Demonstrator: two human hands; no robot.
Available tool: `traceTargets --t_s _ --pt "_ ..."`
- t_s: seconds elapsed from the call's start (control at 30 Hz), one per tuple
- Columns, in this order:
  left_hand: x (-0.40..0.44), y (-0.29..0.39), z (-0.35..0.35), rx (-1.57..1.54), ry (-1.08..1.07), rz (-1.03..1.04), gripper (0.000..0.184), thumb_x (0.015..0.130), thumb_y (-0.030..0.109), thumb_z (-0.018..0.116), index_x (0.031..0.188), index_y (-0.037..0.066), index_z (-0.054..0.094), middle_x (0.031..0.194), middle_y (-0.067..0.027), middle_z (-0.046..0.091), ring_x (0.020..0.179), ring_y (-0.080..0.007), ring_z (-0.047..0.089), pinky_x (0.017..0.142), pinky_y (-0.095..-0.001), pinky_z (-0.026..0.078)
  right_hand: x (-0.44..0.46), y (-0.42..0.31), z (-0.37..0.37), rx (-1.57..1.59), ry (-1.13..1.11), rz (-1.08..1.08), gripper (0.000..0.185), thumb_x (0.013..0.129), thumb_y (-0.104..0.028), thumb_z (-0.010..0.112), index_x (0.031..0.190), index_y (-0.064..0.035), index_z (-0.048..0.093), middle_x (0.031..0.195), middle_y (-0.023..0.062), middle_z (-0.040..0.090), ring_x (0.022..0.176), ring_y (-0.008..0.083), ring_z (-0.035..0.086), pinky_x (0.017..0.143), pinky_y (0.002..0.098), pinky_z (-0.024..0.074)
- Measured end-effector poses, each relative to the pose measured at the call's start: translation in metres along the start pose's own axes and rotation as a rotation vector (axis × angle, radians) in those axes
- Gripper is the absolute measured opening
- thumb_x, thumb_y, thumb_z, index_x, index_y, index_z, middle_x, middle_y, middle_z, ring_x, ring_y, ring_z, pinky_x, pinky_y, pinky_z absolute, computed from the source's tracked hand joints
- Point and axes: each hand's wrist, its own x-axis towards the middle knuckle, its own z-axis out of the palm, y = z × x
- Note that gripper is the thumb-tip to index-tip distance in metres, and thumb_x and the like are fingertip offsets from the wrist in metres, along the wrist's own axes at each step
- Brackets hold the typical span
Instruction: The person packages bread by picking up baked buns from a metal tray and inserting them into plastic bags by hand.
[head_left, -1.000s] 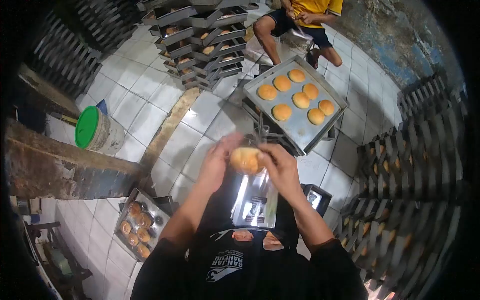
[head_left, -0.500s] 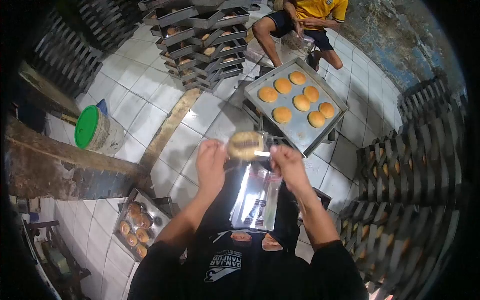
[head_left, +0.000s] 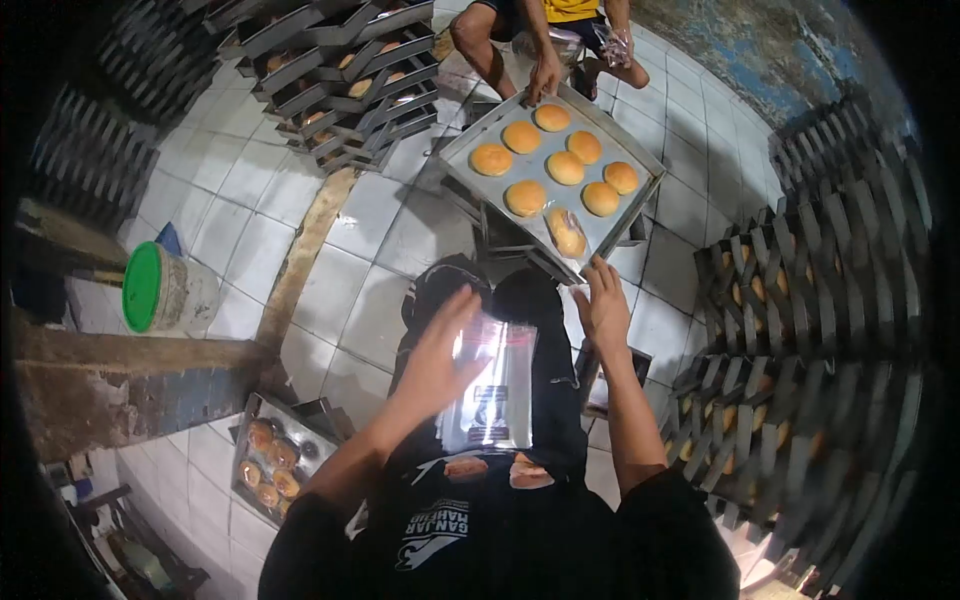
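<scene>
My left hand (head_left: 437,352) lies with fingers spread at the left edge of a stack of clear plastic bags (head_left: 495,385) on my lap. Beside the tray's near corner is my right hand (head_left: 602,303), its fingers apart and nothing held in them. A bun in a clear bag (head_left: 566,233) rests at that near corner of the metal tray (head_left: 474,182). Several bare round buns (head_left: 566,168) lie farther up the tray.
A co-worker's hand (head_left: 545,76) touches the tray's far edge. Stacked trays (head_left: 350,75) stand at the upper left, more racks (head_left: 810,300) at right. A green-lidded bucket (head_left: 143,287) and a second tray of buns (head_left: 240,455) are at left.
The bagged bun has gone from between my hands to the tray. My left hand has come down to the bags, my right hand has moved to the tray corner. The co-worker has reached to the tray.
</scene>
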Motion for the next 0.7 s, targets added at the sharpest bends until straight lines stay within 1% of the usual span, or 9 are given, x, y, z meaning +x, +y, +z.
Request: traceTargets --t_s 0.1,0.17,0.23,0.3,0.4,0.47,0.5,0.63,0.7 --pt "-0.034 0.004 0.003 0.563 -0.127 0.09 0.055 0.088 0.012 0.07 0.141 0.011 0.057 0.157 -0.0229 0.04 0.147 -0.0451 0.032 0.12 -0.0546 0.031 -0.051 0.014 0.003 0.202 -0.138 0.241 0.042 0.097 -0.02 0.066 0.132 0.0023 0.058 0.143 0.0237 0.056 0.13 0.0393 0.057 0.104 0.0421 0.0473" --pt "-0.049 -0.009 -0.001 0.588 -0.217 0.201 0.051 0.087 0.014 0.069 0.137 0.011 0.061 0.16 -0.0219 0.036 0.149 -0.0441 0.03 0.12 -0.0568 0.031 -0.057 -0.027 -0.054 0.585 -0.302 0.33 0.048 0.097 -0.024 0.067 0.136 0.0019 0.057 0.145 0.0228 0.055 0.132 0.0408 0.054 0.107 0.0431 0.0449" --pt "-0.051 -0.019 -0.006 0.598 -0.339 0.357 0.045 0.09 0.015 0.07 0.135 0.009 0.063 0.162 -0.0232 0.031 0.149 -0.0451 0.03 0.12 -0.0564 0.029 -0.047 -0.066 -0.103 0.615 -0.29 -0.071 0.047 0.092 -0.023 0.075 0.13 0.0014 0.06 0.126 0.0212 0.063 0.116 0.0376 0.062 0.096 0.0422 0.0509" --pt "-0.057 -0.004 -0.001 0.101 -0.245 0.09 0.041 0.093 0.015 0.069 0.132 0.005 0.064 0.163 -0.0247 0.029 0.149 -0.0431 0.03 0.119 -0.0537 0.031 -0.041 -0.08 -0.129 0.759 -0.386 -0.167 0.03 0.09 -0.015 0.076 0.114 0.0005 0.066 0.106 0.017 0.067 0.1 0.0313 0.067 0.084 0.039 0.0539" --pt "-0.035 0.024 0.009 -0.691 -0.006 -0.379 0.032 0.098 0.015 0.068 0.124 -0.004 0.067 0.14 -0.0238 0.056 0.129 -0.0329 0.056 0.109 -0.0429 0.045 0.0 -0.078 -0.135 0.998 -0.441 -0.192 0.008 0.091 -0.008 0.073 0.095 -0.0013 0.07 0.091 0.0112 0.068 0.083 0.0252 0.069 0.073 0.0342 0.0544" --pt "-0.029 -0.006 -0.026 -0.638 -0.435 -0.546 0.03 0.099 0.014 0.066 0.122 -0.005 0.068 0.122 -0.0179 0.07 0.113 -0.0265 0.067 0.101 -0.0387 0.051 0.048 -0.05 -0.099 1.116 -0.564 -0.212 0.012 0.092 -0.013 0.074 0.096 -0.0018 0.071 0.094 0.0073 0.07 0.085 0.0162 0.068 0.072 0.0301 0.0525" --pt "-0.023 -0.008 -0.021 -0.637 -0.257 -0.466 0.026 0.102 0.016 0.063 0.117 -0.004 0.068 0.095 -0.0079 0.075 0.084 -0.018 0.072 0.08 -0.033 0.059 0.07 -0.043 -0.074 1.292 -0.613 0.136 0.012 0.095 -0.012 0.07 0.1 -0.0012 0.069 0.096 0.004 0.069 0.086 0.0109 0.065 0.074 0.0289 0.0518" --pt "0.015 -0.009 -0.033 -0.951 0.215 -0.76 0.022 0.102 0.021 0.06 0.107 0.0 0.068 0.089 -0.0071 0.072 0.069 -0.0128 0.068 0.052 -0.0285 0.058 0.174 0.048 0.118 0.83 -0.454 0.402 0.038 0.104 -0.036 0.059 0.107 0.0005 0.068 0.096 0.0051 0.069 0.087 0.0131 0.064 0.079 0.0299 0.0535" --pt "0.012 -0.024 -0.032 -0.934 0.236 -0.861 0.023 0.102 0.016 0.057 0.112 -0.002 0.068 0.097 -0.0075 0.071 0.081 -0.0133 0.068 0.067 -0.0279 0.057 0.199 0.061 0.167 0.55 -0.48 0.41 0.067 0.095 -0.053 0.068 0.123 0.0084 0.065 0.11 0.0202 0.072 0.097 0.0279 0.07 0.085 0.0374 0.0553"
